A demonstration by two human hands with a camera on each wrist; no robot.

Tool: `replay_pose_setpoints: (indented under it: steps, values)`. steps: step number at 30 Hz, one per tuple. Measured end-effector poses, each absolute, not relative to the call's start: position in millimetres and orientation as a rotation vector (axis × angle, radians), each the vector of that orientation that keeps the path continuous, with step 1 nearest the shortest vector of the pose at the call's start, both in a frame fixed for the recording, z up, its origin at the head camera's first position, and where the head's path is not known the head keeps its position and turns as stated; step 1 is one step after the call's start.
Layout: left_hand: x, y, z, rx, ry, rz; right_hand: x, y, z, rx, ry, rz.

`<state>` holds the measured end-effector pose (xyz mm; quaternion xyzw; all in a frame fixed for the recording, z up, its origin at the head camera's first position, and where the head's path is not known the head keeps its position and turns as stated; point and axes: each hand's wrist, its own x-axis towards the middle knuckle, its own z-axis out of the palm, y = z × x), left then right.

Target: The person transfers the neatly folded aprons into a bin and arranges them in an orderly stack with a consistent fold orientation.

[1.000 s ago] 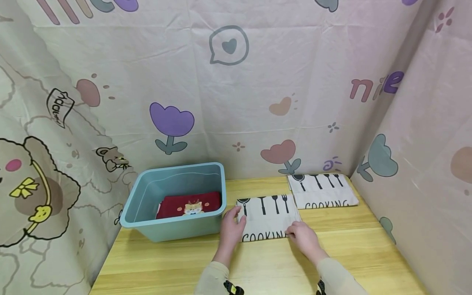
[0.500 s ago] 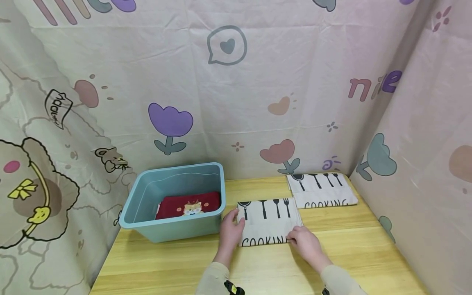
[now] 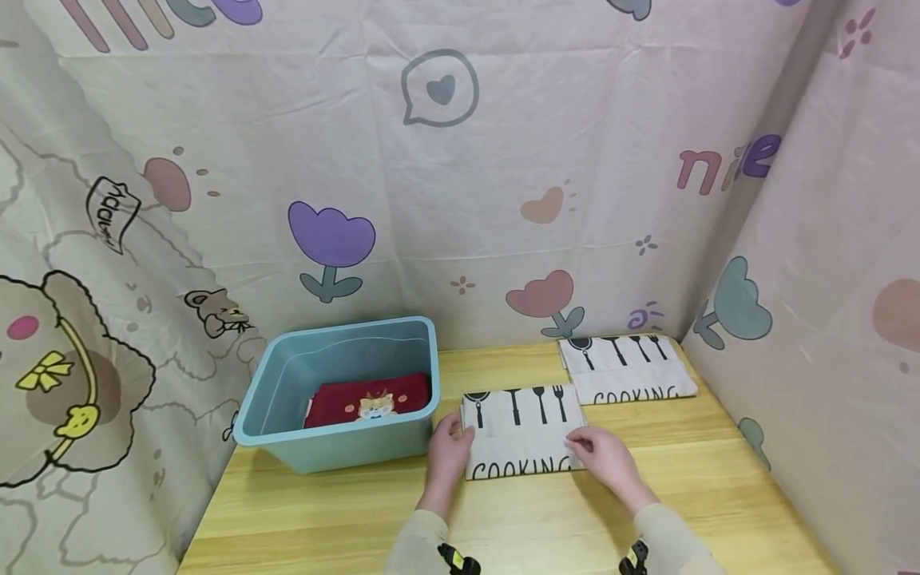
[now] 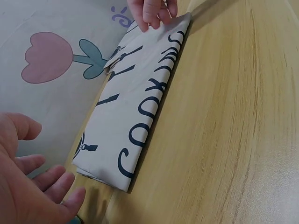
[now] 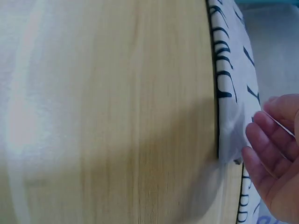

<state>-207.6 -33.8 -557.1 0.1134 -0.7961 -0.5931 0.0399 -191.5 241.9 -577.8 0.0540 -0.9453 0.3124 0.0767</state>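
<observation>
A folded white cloth (image 3: 525, 443) printed with dark kitchen utensils and the word COOKING lies flat on the wooden table. My left hand (image 3: 447, 455) is at its left end; in the left wrist view its fingers (image 4: 55, 179) are relaxed and spread, a little apart from the cloth. At the right end my right hand (image 3: 607, 459) touches the cloth with its fingertips. The right wrist view has those fingers (image 5: 268, 140) gently bent at the cloth's edge, with no clear pinch. A second folded cloth (image 3: 628, 371) with the same print lies behind to the right.
Left of the hands stands a light blue plastic bin (image 3: 345, 447) holding a folded dark red cloth (image 3: 334, 403) with a cartoon animal. Printed curtains (image 3: 460, 200) hang behind and along both sides of the wooden table (image 3: 323, 519).
The nearer folded cloth has shifted slightly toward me. My right hand has slid right, from over the end of the lettering to the cloth's right edge. The left hand stays almost in place.
</observation>
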Motion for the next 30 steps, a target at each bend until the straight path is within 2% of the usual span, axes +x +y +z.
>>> replay_pose_setpoints:
  steps: [14,30]
  values:
    - [-209,-36,-560,0.464,-2.417,-1.951,-205,261,-580,-0.062,-2.714,1.215]
    - [-216,-39,-567,0.53,-2.288,-2.162,-215,269,-580,-0.177,-2.845,1.269]
